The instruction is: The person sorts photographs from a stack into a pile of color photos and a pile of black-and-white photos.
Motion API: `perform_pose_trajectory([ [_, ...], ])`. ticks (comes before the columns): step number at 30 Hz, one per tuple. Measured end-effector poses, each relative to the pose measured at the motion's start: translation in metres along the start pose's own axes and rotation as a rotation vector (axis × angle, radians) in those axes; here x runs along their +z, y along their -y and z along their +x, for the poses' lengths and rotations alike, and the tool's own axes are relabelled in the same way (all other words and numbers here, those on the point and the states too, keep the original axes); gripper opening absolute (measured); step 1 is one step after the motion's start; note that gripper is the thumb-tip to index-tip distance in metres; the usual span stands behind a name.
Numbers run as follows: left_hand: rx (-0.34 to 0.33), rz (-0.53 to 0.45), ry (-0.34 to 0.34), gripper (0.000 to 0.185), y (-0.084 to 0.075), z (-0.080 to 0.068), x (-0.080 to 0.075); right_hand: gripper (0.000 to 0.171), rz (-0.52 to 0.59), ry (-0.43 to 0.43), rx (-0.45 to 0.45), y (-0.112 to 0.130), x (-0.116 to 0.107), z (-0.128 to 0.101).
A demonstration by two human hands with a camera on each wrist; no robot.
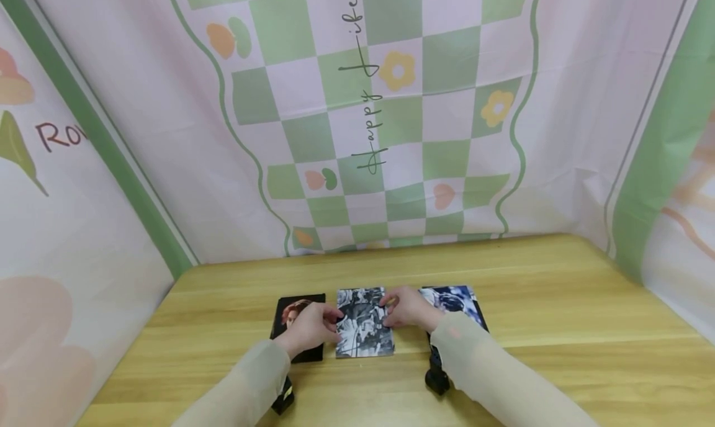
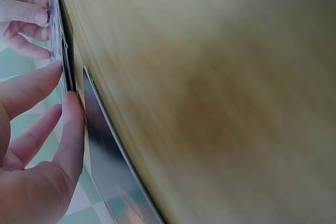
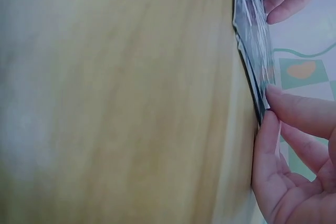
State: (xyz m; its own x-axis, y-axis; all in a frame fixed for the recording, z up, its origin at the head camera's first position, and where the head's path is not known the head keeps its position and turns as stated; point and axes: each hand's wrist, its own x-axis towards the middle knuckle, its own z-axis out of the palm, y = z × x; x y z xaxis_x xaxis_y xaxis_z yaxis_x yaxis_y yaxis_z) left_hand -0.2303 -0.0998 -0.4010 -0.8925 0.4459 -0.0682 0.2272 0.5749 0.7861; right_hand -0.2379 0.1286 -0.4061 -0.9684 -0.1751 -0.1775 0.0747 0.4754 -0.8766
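In the head view a black-and-white print (image 1: 364, 334) lies in the middle of the table, atop a thin stack whose layered edge shows in the wrist views. My left hand (image 1: 309, 329) pinches its left edge between thumb and fingers. At the right edge, my right hand (image 1: 410, 309) does the same, the thumb on top and a finger against the side in the right wrist view. Under my left wrist lies a dark print (image 1: 300, 356) with a red-haired figure, partly covered. A blue and white print (image 1: 455, 298) lies on the right, its lower part behind my right forearm.
The wooden table (image 1: 536, 303) reaches back to a hanging cloth (image 1: 391, 116) with green checks and lettering. More patterned cloth (image 1: 61, 216) hangs on both sides. A small black device (image 1: 437, 380) sits at my right wrist and another (image 1: 283, 399) at my left.
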Motion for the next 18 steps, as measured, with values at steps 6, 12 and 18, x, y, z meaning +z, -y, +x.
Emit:
perform_pose_trajectory([
  [6, 0.022, 0.022, -0.007, 0.038, 0.0003, 0.0015, 0.0028, 0.038, -0.011, -0.017, 0.001, -0.0003, 0.0007, -0.0013],
  [12, 0.037, 0.038, -0.017, 0.036, 0.002, 0.0033, 0.0052, 0.037, -0.036, -0.038, -0.005, -0.0006, 0.0008, -0.0033],
  [18, 0.038, 0.052, -0.026, 0.036, 0.0034, 0.0048, 0.0053, 0.039, -0.007, -0.039, 0.001, -0.0012, 0.0001, -0.0025],
])
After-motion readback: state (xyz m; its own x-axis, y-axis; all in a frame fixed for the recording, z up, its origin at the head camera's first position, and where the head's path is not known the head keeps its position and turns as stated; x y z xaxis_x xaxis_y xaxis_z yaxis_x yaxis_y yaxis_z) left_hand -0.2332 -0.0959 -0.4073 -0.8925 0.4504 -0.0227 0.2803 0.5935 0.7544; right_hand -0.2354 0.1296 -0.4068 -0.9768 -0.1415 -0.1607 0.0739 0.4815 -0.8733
